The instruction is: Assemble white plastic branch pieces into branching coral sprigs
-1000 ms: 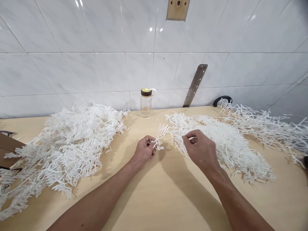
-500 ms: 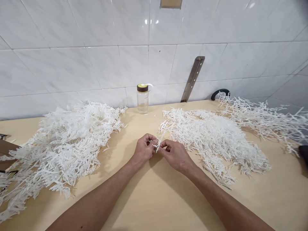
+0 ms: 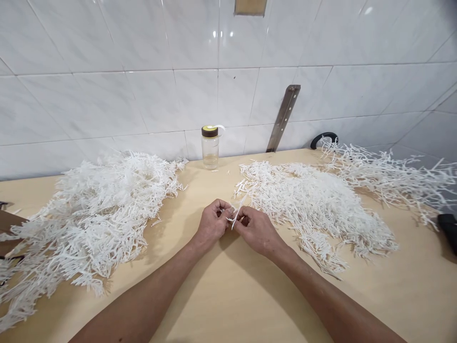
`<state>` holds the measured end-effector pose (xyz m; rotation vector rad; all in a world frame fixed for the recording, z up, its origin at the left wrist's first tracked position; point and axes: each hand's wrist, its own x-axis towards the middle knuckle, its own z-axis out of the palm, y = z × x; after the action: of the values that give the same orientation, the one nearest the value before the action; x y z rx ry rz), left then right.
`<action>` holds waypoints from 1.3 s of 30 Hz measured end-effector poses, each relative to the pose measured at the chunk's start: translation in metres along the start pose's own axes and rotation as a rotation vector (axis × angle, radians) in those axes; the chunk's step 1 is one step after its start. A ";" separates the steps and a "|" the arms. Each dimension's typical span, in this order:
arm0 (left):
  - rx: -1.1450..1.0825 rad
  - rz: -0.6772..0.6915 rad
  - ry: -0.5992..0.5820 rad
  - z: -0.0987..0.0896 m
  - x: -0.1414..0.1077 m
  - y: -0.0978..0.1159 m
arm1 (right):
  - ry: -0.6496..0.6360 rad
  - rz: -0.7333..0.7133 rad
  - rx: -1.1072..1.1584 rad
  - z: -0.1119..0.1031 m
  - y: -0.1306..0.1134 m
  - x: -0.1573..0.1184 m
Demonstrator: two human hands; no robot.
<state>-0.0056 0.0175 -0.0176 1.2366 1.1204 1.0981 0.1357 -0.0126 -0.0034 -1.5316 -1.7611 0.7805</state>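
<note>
Both hands are close together over the middle of the table. My left hand (image 3: 213,221) pinches a thin white branched strand (image 3: 235,218) between thumb and forefinger. On the strand's right side, my right hand (image 3: 254,228) is closed, its thumb and fingertips pressed together at the strand. A large heap of white branched strands (image 3: 107,214) spreads out to the left of my hands. Another white heap (image 3: 314,200) lies to the right, its near-left edge close behind my right hand. The exact grip at the fingertips is small and partly hidden.
A clear bottle (image 3: 210,150) with a dark and green lid stands near the tiled wall. A metal bracket (image 3: 284,119) leans there, beside a black curved object (image 3: 324,138). Looser white branches (image 3: 389,174) lie far right, near a black object (image 3: 448,231).
My right hand has shifted slightly left, closer to my left hand, and the strand between them has tilted a little. The whole view has moved slightly.
</note>
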 end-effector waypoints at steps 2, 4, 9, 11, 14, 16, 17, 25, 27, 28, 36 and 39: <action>0.002 -0.006 0.000 0.000 0.000 0.000 | 0.039 -0.068 -0.047 0.001 -0.001 -0.001; -0.001 -0.009 0.000 -0.001 0.000 0.001 | 0.065 -0.111 -0.077 0.003 -0.001 -0.001; -0.011 0.006 0.016 -0.001 0.000 0.002 | 0.051 -0.060 -0.066 0.003 -0.001 -0.001; 0.002 -0.015 0.013 -0.001 0.000 0.002 | 0.062 -0.076 -0.064 0.003 -0.001 -0.001; 0.018 -0.018 0.014 0.000 0.000 0.002 | 0.086 -0.136 -0.059 0.004 0.001 0.000; 0.023 -0.008 0.019 0.000 0.000 0.003 | 0.105 -0.195 -0.068 0.005 0.003 -0.001; 0.024 -0.007 0.021 0.000 0.000 0.003 | 0.118 -0.225 -0.080 0.006 0.003 0.000; -0.007 -0.023 0.044 0.000 0.002 0.002 | 0.176 -0.397 -0.233 0.009 0.011 0.000; -0.022 -0.027 0.048 -0.001 0.002 0.002 | 0.183 -0.430 -0.267 0.009 0.010 0.000; -0.029 -0.030 0.048 -0.001 0.003 0.002 | 0.183 -0.441 -0.283 0.009 0.009 -0.001; 0.002 -0.025 0.045 -0.002 0.003 -0.001 | 0.062 -0.364 -0.220 0.008 0.006 0.002; 0.014 -0.013 0.049 -0.001 0.003 -0.001 | 0.023 -0.337 -0.132 0.005 0.005 0.003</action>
<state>-0.0064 0.0209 -0.0183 1.2173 1.1733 1.1184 0.1341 -0.0092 -0.0103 -1.2691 -2.0169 0.4856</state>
